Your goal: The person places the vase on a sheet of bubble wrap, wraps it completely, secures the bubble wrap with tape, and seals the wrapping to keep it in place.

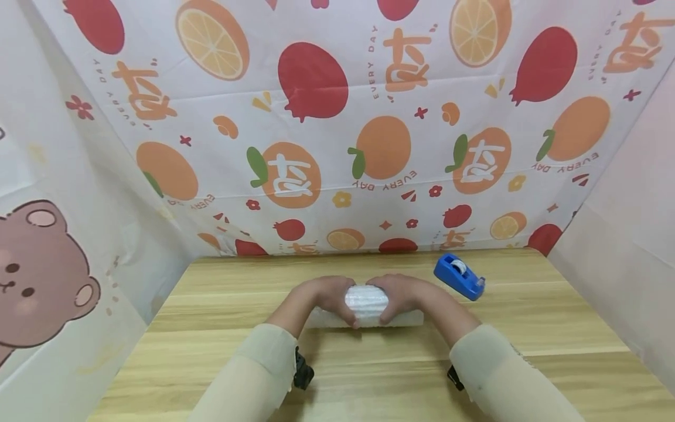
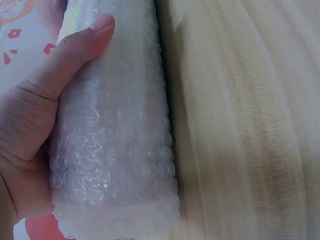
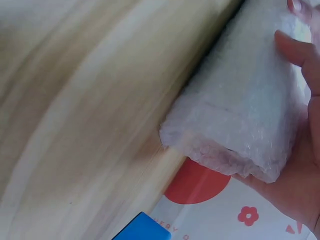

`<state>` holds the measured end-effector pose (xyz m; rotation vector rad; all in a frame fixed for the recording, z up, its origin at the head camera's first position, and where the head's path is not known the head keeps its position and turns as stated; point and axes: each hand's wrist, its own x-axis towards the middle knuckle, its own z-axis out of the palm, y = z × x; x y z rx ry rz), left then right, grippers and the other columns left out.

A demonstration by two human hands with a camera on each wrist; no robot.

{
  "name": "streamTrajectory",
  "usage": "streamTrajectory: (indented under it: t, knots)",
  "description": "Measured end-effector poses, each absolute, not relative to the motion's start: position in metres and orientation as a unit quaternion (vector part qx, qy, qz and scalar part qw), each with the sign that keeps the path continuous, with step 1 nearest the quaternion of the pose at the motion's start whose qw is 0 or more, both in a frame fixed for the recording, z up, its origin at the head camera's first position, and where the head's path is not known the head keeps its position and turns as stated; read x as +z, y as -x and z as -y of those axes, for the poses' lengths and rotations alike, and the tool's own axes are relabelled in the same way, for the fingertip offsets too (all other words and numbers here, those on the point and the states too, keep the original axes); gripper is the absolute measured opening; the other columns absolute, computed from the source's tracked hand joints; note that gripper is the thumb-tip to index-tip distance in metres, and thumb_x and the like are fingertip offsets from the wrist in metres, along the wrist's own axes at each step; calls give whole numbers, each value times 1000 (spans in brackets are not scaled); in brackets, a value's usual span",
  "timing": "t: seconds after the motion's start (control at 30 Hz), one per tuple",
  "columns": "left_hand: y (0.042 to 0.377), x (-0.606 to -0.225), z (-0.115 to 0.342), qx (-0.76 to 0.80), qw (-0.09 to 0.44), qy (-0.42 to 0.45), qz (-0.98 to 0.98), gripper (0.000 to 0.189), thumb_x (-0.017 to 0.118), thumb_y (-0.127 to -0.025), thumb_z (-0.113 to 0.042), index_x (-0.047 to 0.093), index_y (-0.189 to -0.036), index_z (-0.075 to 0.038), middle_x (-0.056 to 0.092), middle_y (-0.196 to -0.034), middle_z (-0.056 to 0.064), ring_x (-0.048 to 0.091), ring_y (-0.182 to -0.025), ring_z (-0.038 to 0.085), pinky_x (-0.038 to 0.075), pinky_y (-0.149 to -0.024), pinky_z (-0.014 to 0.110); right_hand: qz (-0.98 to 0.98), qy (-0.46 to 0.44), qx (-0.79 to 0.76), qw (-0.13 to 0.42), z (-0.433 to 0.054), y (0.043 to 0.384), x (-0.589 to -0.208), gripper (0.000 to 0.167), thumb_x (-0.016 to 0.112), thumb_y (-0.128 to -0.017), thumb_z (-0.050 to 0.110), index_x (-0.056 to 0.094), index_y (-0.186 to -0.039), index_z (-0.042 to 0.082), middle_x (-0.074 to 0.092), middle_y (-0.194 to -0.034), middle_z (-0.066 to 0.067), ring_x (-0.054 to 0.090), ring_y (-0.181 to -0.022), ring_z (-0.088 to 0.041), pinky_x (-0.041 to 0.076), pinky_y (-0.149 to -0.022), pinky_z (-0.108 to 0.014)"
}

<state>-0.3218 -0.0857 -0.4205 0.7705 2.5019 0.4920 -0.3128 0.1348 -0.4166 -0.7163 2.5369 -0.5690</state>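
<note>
A roll of clear bubble wrap (image 1: 366,302) lies crosswise on the wooden table, its two ends reaching out past my hands. My left hand (image 1: 332,295) grips the roll left of its middle, thumb on the near side. From the right, my right hand (image 1: 403,295) holds it in the same way, a short gap from the left. In the left wrist view, the left thumb presses along the bubbly surface of the bubble wrap (image 2: 117,140). The right wrist view shows the layered open end of the bubble wrap (image 3: 230,110) beside the right hand (image 3: 302,150); some fingers are hidden behind it.
A blue tape dispenser (image 1: 459,276) with a roll of tape stands at the back right of the wooden table (image 1: 379,375). Behind the table hangs a fruit-printed cloth (image 1: 337,146). More cloth, with a bear print (image 1: 42,275), hangs on the left.
</note>
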Motion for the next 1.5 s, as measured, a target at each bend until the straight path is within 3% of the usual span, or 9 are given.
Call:
streamTrajectory:
  t: [0.2, 0.37, 0.67, 0.83, 1.13, 1.37, 1.5]
  knots:
    - [328, -419, 87, 199, 257, -268, -907, 56, 88, -65, -42, 60, -107, -16, 63, -94, -5, 58, -85, 14, 48, -77, 33, -955, 242, -103, 135, -125, 298, -423, 96, 90, -63, 35, 43, -147, 23, 56, -130, -3, 50, -110, -24, 45, -93, -50]
    - [334, -420, 87, 196, 270, -256, -907, 58, 86, -66, -46, 60, -109, -17, 62, -97, -4, 57, -88, 15, 47, -78, 34, -969, 239, -32, 59, -114, 286, -431, 106, 93, -61, 32, 36, -150, 16, 48, -142, -12, 45, -126, -35, 37, -104, -61]
    - [339, -421, 87, 201, 286, -241, -905, 65, 86, -65, -50, 59, -114, -16, 62, -99, -3, 58, -90, 17, 47, -78, 35, -970, 243, -21, 2, -113, 279, -438, 106, 92, -61, 45, 38, -147, 16, 52, -136, -11, 48, -123, -34, 36, -104, -61]
    - [337, -424, 89, 209, 287, -230, -906, 72, 86, -65, -51, 58, -120, -15, 62, -100, -3, 58, -91, 18, 47, -79, 36, -970, 242, -30, 2, -113, 280, -440, 99, 92, -62, 41, 42, -145, 17, 54, -132, -12, 50, -118, -34, 39, -101, -60]
    - [334, -427, 97, 226, 221, -238, -918, 101, 86, -65, -56, 44, -146, -11, 61, -122, 1, 57, -100, 16, 47, -90, 40, -970, 243, -31, 0, -108, 287, -440, 92, 91, -63, 39, 45, -141, 21, 57, -127, -9, 52, -110, -31, 44, -91, -57]
    - [329, -434, 101, 225, 138, -251, -931, 98, 83, -63, -64, 50, -141, -16, 62, -124, 4, 59, -101, 15, 49, -86, 38, -970, 241, -29, 3, -108, 293, -441, 91, 90, -61, 41, 47, -140, 23, 58, -123, -6, 53, -107, -30, 45, -87, -55]
    - [326, -436, 101, 217, 94, -268, -934, 94, 80, -63, -68, 55, -137, -16, 59, -129, 5, 58, -108, 19, 49, -92, 41, -971, 236, -33, 12, -111, 296, -440, 91, 90, -60, 42, 49, -139, 23, 59, -123, -6, 53, -107, -30, 45, -87, -57]
